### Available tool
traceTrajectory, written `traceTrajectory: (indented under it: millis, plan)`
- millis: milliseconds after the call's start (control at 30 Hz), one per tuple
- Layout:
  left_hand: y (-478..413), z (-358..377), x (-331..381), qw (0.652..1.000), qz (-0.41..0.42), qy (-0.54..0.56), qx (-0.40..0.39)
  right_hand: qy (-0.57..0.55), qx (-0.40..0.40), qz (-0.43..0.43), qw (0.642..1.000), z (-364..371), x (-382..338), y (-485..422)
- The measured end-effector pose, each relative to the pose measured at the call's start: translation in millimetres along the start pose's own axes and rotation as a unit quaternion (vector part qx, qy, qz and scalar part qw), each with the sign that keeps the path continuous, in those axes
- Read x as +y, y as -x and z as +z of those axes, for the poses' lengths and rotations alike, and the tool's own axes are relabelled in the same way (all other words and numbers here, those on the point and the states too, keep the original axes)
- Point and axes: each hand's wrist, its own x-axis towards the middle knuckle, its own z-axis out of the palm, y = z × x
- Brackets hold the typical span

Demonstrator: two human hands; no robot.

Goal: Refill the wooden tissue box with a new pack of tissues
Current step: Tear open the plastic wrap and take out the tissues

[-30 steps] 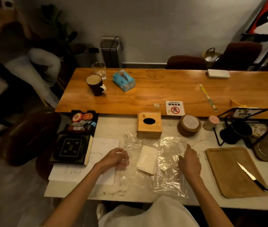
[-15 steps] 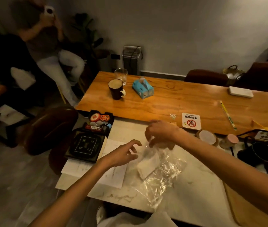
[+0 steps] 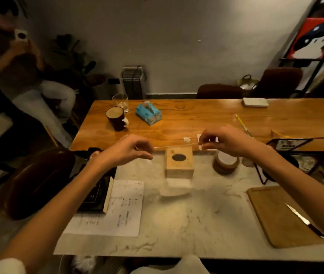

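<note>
Two tables meet: a marble counter [image 3: 196,224] and a long wooden table [image 3: 196,117] at 12 o'clock. Both hands, left hand [image 3: 126,150] and right hand [image 3: 227,140], pinch a clear plastic wrapper [image 3: 158,194] stretched 9-to-3 above the counter; white tissues [image 3: 177,187] sag inside it. Behind it stands the wooden tissue box [image 3: 179,162], oval hole up, contents hidden.
</note>
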Motion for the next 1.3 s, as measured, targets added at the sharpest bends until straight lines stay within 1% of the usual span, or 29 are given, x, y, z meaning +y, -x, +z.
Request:
traceTrajectory:
  millis: [33,133,267,333,400,467,500,567,633,700,733,800,867,967,1000,1033,1100,1133,1200,1300]
  plan:
    - [-3.1,1.6,-1.2,1.0,-0.002,0.006,-0.011,-0.01,-0.006,0.011,1.0,0.2,3.8,4.1]
    - [-6.9,7.8,-4.3,0.999,-0.001,0.014,-0.039,-0.024,0.013,0.027,0.999,6.3,8.1,15.5]
    - [2.3,2.1,4.1,0.999,0.002,0.024,-0.044,-0.075,0.044,0.038,0.996,1.7,4.1,32.5]
    - [9.8,-5.0,8.0,0.998,0.005,0.049,-0.032,-0.132,0.062,0.056,0.988,-7.8,3.0,45.8]
    - [12.3,-8.1,10.5,0.993,0.009,0.12,0.0,-0.192,0.078,0.073,0.976,-13.8,2.3,56.9]
    - [5.5,-3.9,10.9,0.979,-0.007,0.197,0.046,-0.224,0.083,0.083,0.967,-12.0,3.9,60.2]
    - [0.7,-0.2,10.2,0.973,-0.017,0.221,0.064,-0.224,0.086,0.086,0.967,-9.4,5.4,59.9]
    - [-8.4,8.0,5.0,0.968,-0.025,0.232,0.088,-0.216,0.096,0.097,0.967,-3.5,10.3,59.9]
    - [-12.7,15.9,-3.9,0.978,-0.01,0.18,0.103,-0.218,0.108,0.113,0.963,-0.8,16.1,63.1]
    - [-14.8,23.9,-9.2,0.986,0.009,0.134,0.097,-0.216,0.108,0.131,0.961,2.5,22.9,65.3]
    - [-16.4,28.0,-10.5,0.986,0.014,0.14,0.086,-0.21,0.107,0.145,0.961,5.7,27.2,63.3]
    - [-22.0,38.4,-12.8,0.979,0.013,0.19,0.071,-0.181,0.105,0.173,0.962,15.2,37.9,56.7]
    - [-28.6,46.8,-15.3,0.968,0.01,0.238,0.079,-0.151,0.108,0.197,0.963,24.1,49.7,48.1]
    - [-34.9,57.5,-17.7,0.957,0.013,0.278,0.077,-0.175,0.121,0.221,0.952,30.5,55.3,36.7]
    - [-36.1,60.8,-18.0,0.954,0.011,0.29,0.08,-0.173,0.148,0.22,0.949,33.0,52.7,32.8]
    - [-37.2,63.8,-18.2,0.95,0.01,0.3,0.088,-0.14,0.193,0.203,0.95,35.3,46.8,28.7]
    - [-39.6,69.2,-19.4,0.944,0.01,0.311,0.109,-0.029,0.285,0.135,0.948,42.4,24.9,18.6]
    - [-40.6,71.0,-20.3,0.943,0.012,0.312,0.115,0.014,0.306,0.097,0.947,47.5,10.8,11.7]
    - [-42.5,74.1,-21.4,0.941,0.014,0.315,0.12,0.08,0.293,0.03,0.952,58.0,-15.8,-6.9]
    - [-45.5,76.2,-23.3,0.938,0.015,0.325,0.121,0.158,0.202,-0.025,0.966,80.6,-36.8,-41.7]
